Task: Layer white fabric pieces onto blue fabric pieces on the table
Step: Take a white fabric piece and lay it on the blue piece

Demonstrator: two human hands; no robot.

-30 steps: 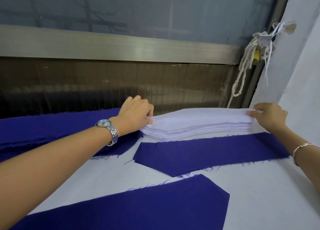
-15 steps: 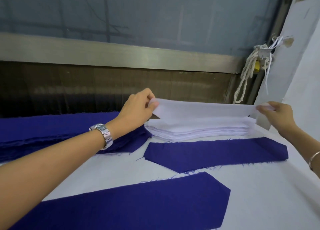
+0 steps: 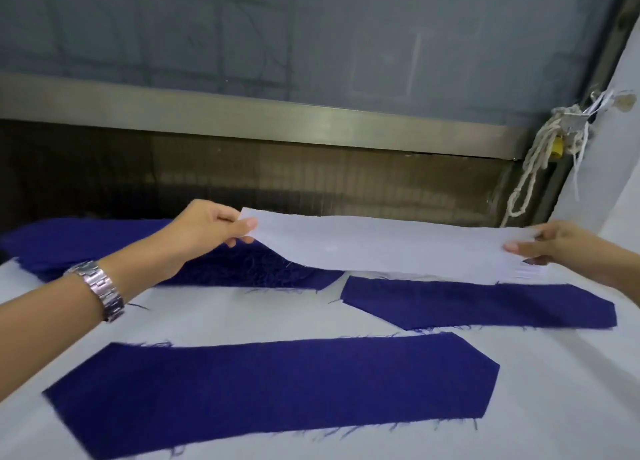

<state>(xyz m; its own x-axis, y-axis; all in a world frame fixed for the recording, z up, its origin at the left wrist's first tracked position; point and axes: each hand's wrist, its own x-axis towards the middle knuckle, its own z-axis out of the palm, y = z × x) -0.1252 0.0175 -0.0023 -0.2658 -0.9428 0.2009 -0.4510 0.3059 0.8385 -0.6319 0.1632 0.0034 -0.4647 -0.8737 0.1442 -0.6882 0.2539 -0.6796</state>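
Currently the left grip (image 3: 204,231) and right grip (image 3: 554,243) each pinch 1 end of a white fabric piece (image 3: 398,248), held above the desk (image 3: 554,390) just behind the farther blue fabric piece (image 3: 485,307). Tension it first (it hangs slack), then match edges before lowering.

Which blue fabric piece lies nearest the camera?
The long blue piece at front centre, fully uncovered; the right blue piece and the blue stack lie farther back, by the held white piece.
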